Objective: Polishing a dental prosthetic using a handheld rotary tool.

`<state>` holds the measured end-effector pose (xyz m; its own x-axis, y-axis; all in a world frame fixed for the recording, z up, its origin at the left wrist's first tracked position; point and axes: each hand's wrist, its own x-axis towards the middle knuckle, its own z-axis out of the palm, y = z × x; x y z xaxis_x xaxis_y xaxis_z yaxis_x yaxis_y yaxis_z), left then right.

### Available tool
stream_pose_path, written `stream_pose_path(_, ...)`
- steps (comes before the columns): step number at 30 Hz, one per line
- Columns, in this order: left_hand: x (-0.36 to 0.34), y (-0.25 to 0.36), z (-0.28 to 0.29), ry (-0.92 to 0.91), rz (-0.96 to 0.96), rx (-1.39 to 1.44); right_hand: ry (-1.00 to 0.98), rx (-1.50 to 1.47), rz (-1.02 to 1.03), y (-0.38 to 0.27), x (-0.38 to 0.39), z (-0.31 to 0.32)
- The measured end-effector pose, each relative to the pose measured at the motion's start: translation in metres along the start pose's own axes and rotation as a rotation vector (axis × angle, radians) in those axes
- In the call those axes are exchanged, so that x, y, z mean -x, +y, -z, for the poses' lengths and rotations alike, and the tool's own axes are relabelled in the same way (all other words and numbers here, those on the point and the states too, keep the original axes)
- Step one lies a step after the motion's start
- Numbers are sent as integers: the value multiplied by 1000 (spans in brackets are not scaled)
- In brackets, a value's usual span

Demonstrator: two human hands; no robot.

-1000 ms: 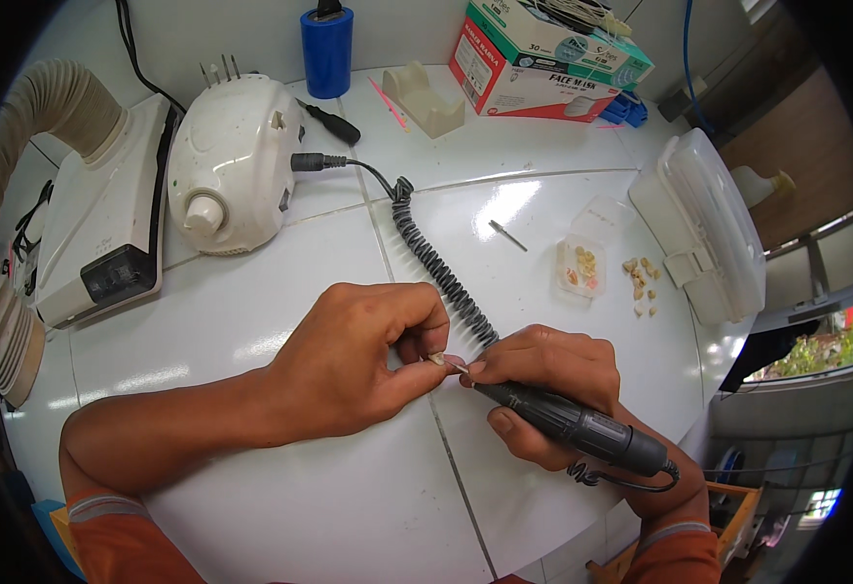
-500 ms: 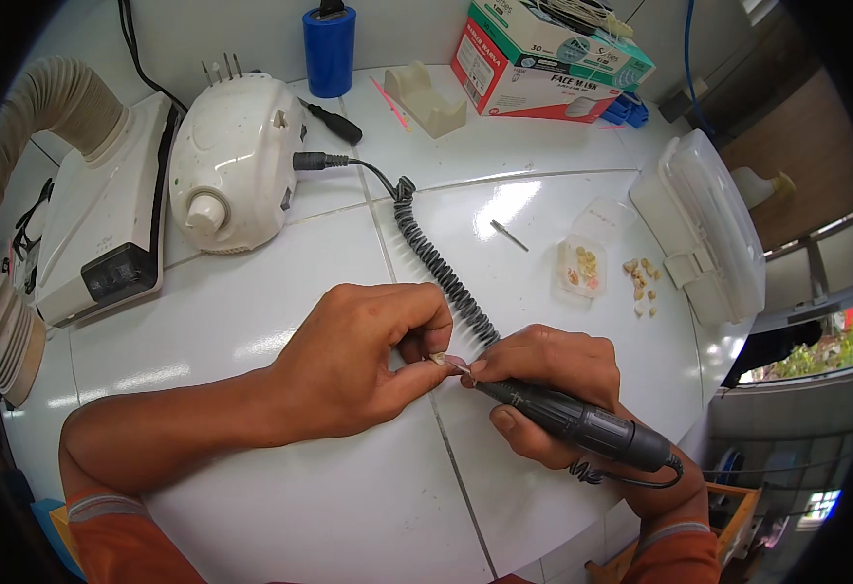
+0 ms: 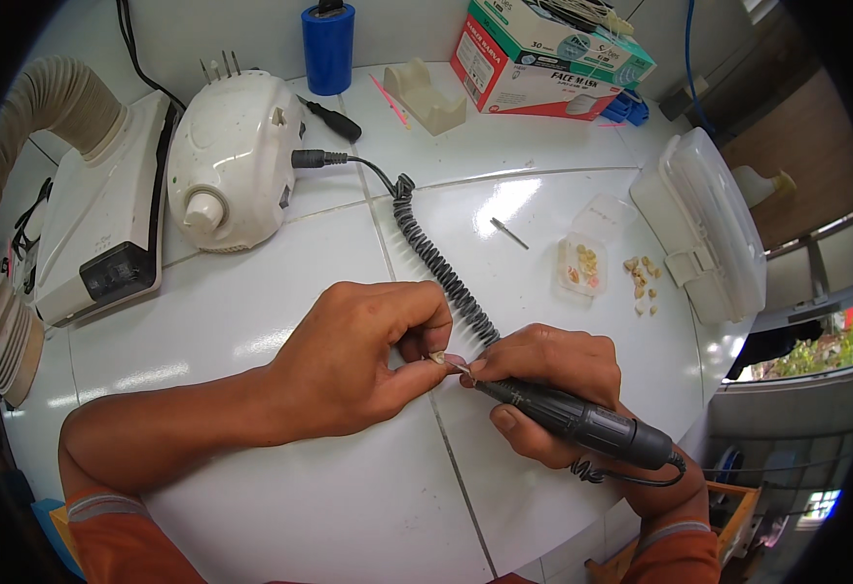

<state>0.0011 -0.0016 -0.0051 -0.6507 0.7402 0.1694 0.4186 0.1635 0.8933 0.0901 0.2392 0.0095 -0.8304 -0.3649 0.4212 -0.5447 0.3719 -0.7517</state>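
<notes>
My left hand (image 3: 363, 360) pinches a small pale, tooth-like piece (image 3: 437, 357) between thumb and fingertips, most of it hidden. In my right hand (image 3: 553, 380) is a black rotary handpiece (image 3: 582, 423), gripped like a pen and pointing left. Its thin metal bit (image 3: 459, 367) reaches the pale piece, or nearly so; contact is too small to tell. A coiled black cord (image 3: 436, 263) runs from a white control box (image 3: 232, 165) with a round knob toward my right hand.
A small clear box (image 3: 582, 265) with pale pieces stands right of centre, beside loose pale pieces (image 3: 643, 280). A metal bit (image 3: 509, 234) lies nearby. White dust collector (image 3: 105, 224) with hose sits left. Mask boxes (image 3: 543, 68) stand behind; a lidded plastic case (image 3: 704, 229) is right.
Both hands keep nearly the same place and grip. Only a very slight shift of the whole view shows.
</notes>
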Motion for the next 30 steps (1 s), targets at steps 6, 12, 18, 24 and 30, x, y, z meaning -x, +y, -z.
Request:
stream_pose_path(6,0,-2,-1,5,-24,-3,-10,0,-7,-1,0,0)
stream_pose_path(12,0,3,1,-16,19,1,-1,4,-13,0,0,1)
stream_pose_path(18,0,5,3,-29,29,25,18,-4,-5,1,1,0)
stream_pose_path(24,0,-1,0,-14,-12,24,17,2,-18,2,2,-1)
stream_pose_path(30,0,0,1,-26,-4,10,-46,21,-100,-1,3,4)
